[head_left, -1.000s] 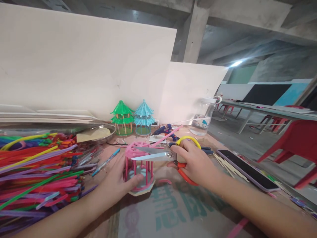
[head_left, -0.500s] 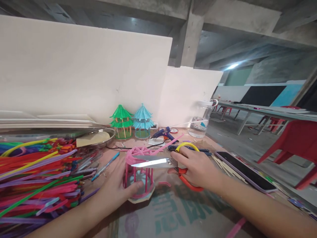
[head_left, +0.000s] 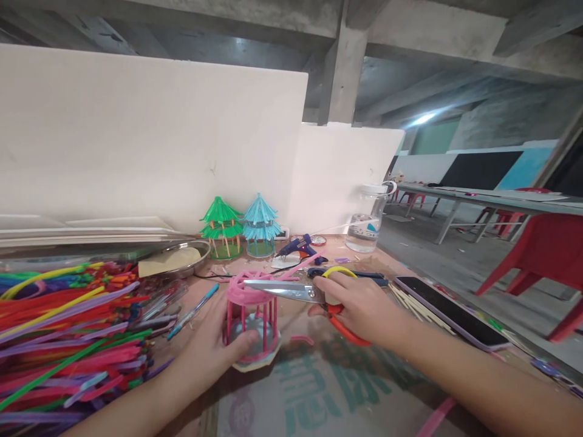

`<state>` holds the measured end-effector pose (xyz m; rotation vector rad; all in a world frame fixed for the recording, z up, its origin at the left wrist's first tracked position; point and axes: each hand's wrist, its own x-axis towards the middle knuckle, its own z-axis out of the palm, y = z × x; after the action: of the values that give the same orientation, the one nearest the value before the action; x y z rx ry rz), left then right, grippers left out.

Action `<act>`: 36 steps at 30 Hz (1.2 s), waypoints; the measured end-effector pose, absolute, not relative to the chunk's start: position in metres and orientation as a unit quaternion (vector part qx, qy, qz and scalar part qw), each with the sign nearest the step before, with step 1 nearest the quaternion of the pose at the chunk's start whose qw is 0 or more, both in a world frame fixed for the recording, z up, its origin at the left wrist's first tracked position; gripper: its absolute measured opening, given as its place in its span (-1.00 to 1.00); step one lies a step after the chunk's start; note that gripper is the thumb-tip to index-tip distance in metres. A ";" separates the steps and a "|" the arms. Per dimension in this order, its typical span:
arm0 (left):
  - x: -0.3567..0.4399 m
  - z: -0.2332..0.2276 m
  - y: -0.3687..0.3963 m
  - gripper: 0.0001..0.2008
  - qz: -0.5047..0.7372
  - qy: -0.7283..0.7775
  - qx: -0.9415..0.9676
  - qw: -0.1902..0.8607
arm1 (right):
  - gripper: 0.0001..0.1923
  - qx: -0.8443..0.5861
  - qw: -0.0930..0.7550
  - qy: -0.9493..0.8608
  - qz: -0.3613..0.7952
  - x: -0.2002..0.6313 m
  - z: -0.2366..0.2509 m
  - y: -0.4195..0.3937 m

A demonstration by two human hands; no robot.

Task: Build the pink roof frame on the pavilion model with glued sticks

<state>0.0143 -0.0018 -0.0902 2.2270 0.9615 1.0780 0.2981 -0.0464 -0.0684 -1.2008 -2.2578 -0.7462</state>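
Observation:
My left hand (head_left: pixel 214 346) grips the base of a small pink straw pavilion (head_left: pixel 251 318) that stands on the table. My right hand (head_left: pixel 359 306) holds scissors (head_left: pixel 300 292) with a yellow and an orange handle loop. Their blades point left and lie closed across the pavilion's top, where a long pink straw (head_left: pixel 304 264) sticks out to the right.
A big pile of coloured straws (head_left: pixel 68 328) fills the left. Behind stand a green pavilion (head_left: pixel 221 221), a blue pavilion (head_left: pixel 260 221), a glue gun (head_left: pixel 298 246), a metal plate (head_left: pixel 177 258) and a clear bottle (head_left: pixel 368 221). A phone (head_left: pixel 449 312) and thin sticks (head_left: pixel 412 300) lie at right.
The scissor blades were apart a second ago and have closed over the pavilion's top. The view has shifted slightly; my left hand keeps its hold on the base.

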 end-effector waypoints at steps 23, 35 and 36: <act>0.012 -0.101 0.018 -0.45 0.447 0.403 0.774 0.195 | -0.43 -0.411 0.048 -0.901 0.131 0.276 -0.048 -0.063; 0.009 -0.109 0.024 -0.41 0.399 0.441 0.773 0.222 | -0.65 -0.415 0.186 -0.874 0.170 0.279 -0.084 -0.045; 0.009 -0.108 0.024 -0.40 0.394 0.443 0.773 0.225 | -0.65 -0.415 0.188 -0.874 0.166 0.279 -0.084 -0.045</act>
<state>0.0089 0.0237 -0.1084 2.1321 1.2228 1.0878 0.2786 -0.0448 -0.0839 -1.1686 -2.4597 0.4680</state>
